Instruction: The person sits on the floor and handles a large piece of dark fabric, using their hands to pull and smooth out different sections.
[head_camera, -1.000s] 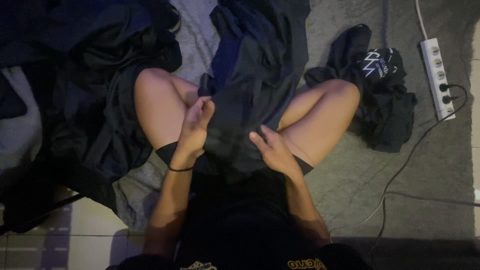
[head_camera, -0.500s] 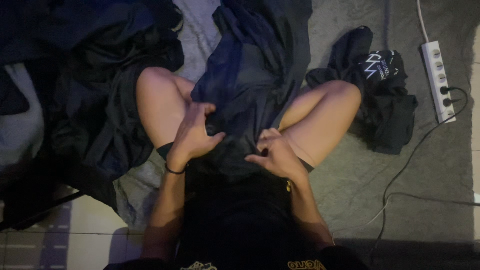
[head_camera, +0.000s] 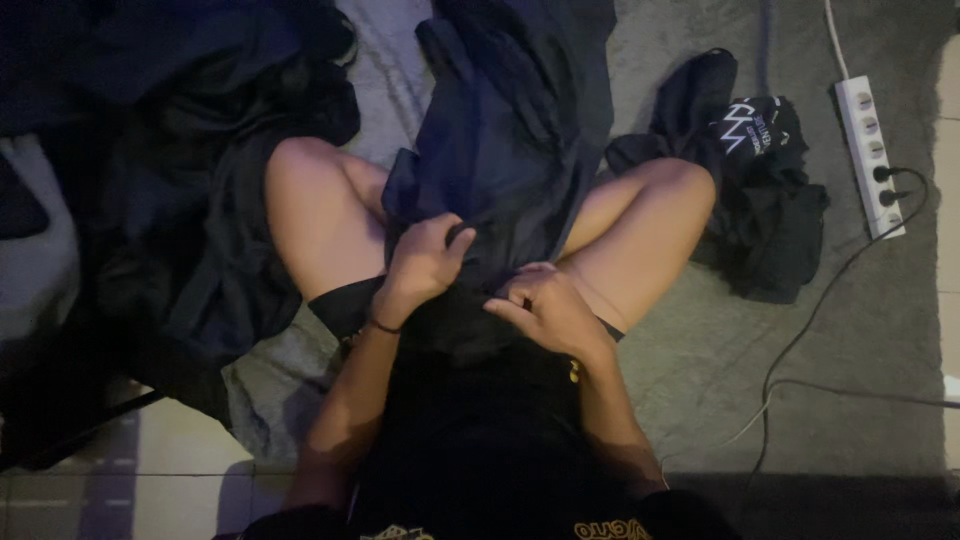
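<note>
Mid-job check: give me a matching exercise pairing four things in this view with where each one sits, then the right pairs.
Things:
1. dark navy fabric garment
2. white plastic power strip
3. crumpled black garment with a white print
4. thin black wristband

Places:
A. on the left hand's wrist
B. on the grey carpet beside the right knee
C. gripped by both hands, right hand too, over the lap
D. at the right edge of the carpet, with black plugs in it

Pairs: 1-C, 2-D, 3-B, 4-A

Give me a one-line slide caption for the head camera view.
Seated cross-legged, left hand and right hand grip a dark blue garment on a grey rug.
</note>
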